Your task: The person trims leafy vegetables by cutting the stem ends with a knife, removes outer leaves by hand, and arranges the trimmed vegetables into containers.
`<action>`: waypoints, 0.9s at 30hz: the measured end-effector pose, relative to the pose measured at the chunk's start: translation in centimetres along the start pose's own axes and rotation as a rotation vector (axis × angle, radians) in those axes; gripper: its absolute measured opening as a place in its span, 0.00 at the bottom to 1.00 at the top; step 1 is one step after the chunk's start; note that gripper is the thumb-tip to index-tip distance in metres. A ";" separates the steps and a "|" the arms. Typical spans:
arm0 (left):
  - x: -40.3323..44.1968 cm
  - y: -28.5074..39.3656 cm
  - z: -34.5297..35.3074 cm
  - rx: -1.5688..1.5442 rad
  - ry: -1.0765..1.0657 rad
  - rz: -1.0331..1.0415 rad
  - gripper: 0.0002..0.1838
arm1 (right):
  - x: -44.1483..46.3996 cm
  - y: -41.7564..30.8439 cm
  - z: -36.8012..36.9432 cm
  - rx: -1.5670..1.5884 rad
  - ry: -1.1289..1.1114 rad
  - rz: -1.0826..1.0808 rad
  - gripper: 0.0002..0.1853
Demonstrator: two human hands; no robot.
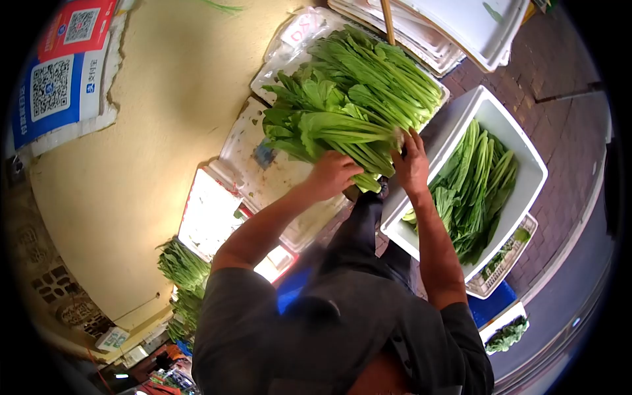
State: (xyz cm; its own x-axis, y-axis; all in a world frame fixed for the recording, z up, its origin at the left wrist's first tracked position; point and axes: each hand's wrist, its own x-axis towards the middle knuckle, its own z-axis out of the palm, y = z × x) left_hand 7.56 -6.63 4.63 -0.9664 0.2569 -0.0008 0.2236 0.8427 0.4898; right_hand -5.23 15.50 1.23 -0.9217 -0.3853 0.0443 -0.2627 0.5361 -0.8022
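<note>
A large heap of leafy greens [368,79] with long pale stalks lies on a white foam board, stalk ends toward the right. My left hand [332,174] is closed at the near edge of this heap, its fingers curled on the leafy green stalks [366,182]. Around the cut ends of a bunch of leafy greens [349,126] on the heap's near side, my right hand [411,164] is closed, thumb and fingertips at the stalks. Beside my right forearm stands a deep white foam box [534,158] holding more leafy greens [479,187].
A stained foam board [289,181] lies left of the heap. Stacked white trays [454,26] stand at the back right. A plastic basket [513,260] sits beyond the box. More greens [181,266] lie at left, near the yellow wall [178,79] with QR-code signs [52,89].
</note>
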 end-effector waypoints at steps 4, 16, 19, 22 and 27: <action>-0.4 -1.1 2.1 0.063 -0.071 0.004 0.24 | 2.8 1.2 1.1 -0.140 -0.234 -0.102 0.25; -0.3 -1.2 3.0 0.065 -0.080 -0.030 0.23 | 4.4 1.4 -2.7 0.915 -0.356 0.634 0.21; 0.1 -1.4 2.8 0.080 -0.145 -0.035 0.22 | 4.6 4.0 -1.6 0.831 -0.370 0.713 0.25; 0.6 -1.3 2.8 0.123 -0.185 -0.028 0.22 | 4.5 4.3 -1.1 0.479 -0.292 0.655 0.26; 0.4 -1.8 3.7 0.112 -0.157 -0.043 0.23 | 0.4 0.9 -1.3 -0.044 -0.003 0.149 0.12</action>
State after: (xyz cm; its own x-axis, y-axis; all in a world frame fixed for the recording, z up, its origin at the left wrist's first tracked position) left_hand 7.24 -6.31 0.47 -0.9457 0.2828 -0.1599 0.2037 0.8996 0.3864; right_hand -6.21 16.78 1.26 -0.9505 -0.3013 -0.0755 -0.1351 0.6198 -0.7730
